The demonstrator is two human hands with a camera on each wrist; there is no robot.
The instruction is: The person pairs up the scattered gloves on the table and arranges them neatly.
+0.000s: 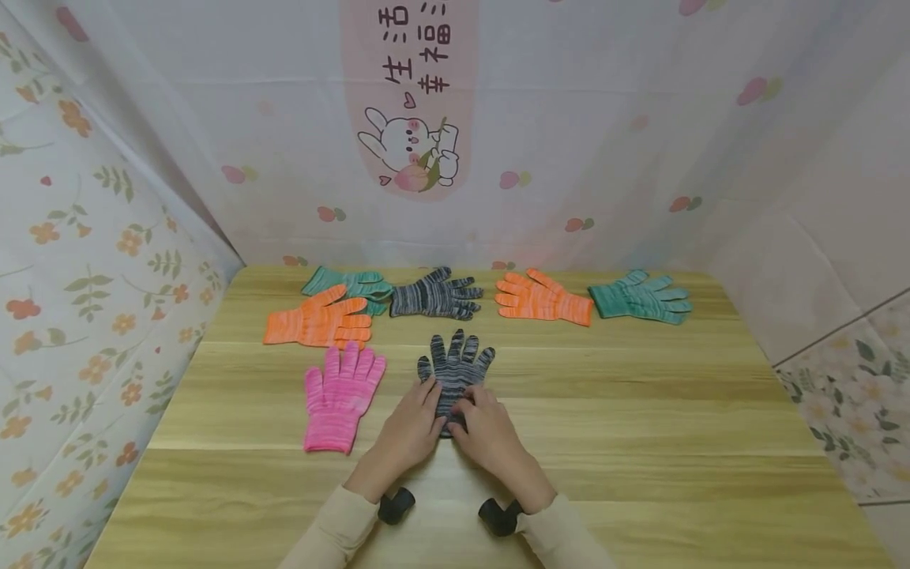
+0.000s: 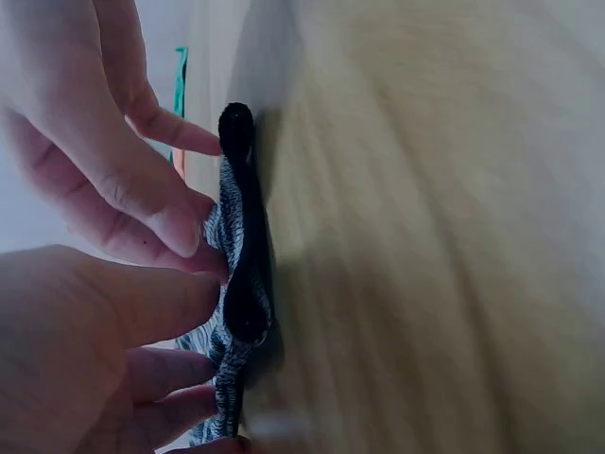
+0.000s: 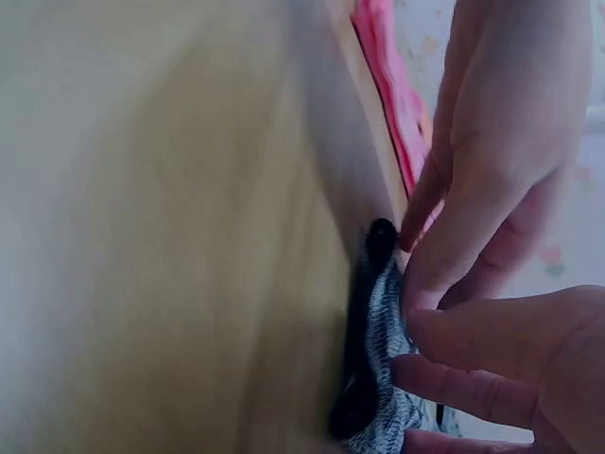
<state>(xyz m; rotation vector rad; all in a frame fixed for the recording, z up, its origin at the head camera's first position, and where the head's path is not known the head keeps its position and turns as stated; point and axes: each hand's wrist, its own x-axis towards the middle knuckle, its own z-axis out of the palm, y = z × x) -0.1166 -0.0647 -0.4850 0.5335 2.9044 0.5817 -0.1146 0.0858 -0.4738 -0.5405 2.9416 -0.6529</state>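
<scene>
A grey-and-black striped knit glove lies palm-flat on the table, its fingers spread toward the far side and its cuff toward me. My left hand rests on its left side, fingertips on the knit. From the right, my right hand touches the lower palm and cuff with its fingers bent a little. In the left wrist view the dark cuff opening shows, with the left thumb on the upper layer. The right thumb lies against the same glove in the right wrist view.
A pink glove lies to the left. Along the back are an orange glove overlapping a green one, another grey-black glove, a second orange glove and a green glove. A printed curtain hangs behind the table.
</scene>
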